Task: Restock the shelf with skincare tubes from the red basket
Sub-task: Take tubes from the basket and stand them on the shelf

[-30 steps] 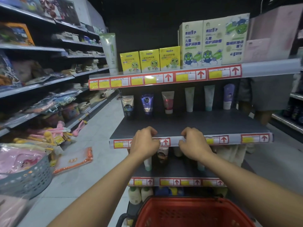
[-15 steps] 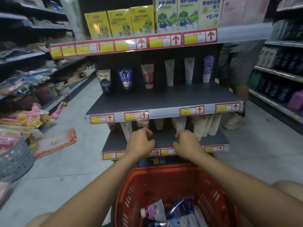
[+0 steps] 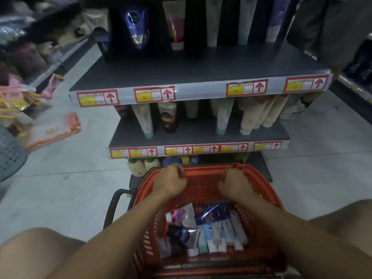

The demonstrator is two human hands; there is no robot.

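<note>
Reaching forward over the red basket, both hands sit at its far rim. The left hand has its fingers curled, knuckles up, right at the rim's far left part; whether it actually grips the plastic or only rests against it cannot be told. The right hand is likewise curled at the far right part of the rim, fingertips hidden over the edge, so its hold cannot be told either.

The skincare tubes lie loose in the bottom of the basket, well below and nearer the person than both hands, untouched: a dark blue one on top, pale ones side by side, a black one and a pink-capped one to the left. A black handle hangs off the basket's left side.

Just beyond the basket stands the shelf, a dark unit with red-and-yellow price tags along each front edge. Its upper board carries a single row of tubes at the back, with bare board in front. The lower board holds cream and brown tubes standing cap-down. Pale bottles show under it.

The floor is light grey tile. An orange-edged packet lies on it at left, near a grey basket.
</note>
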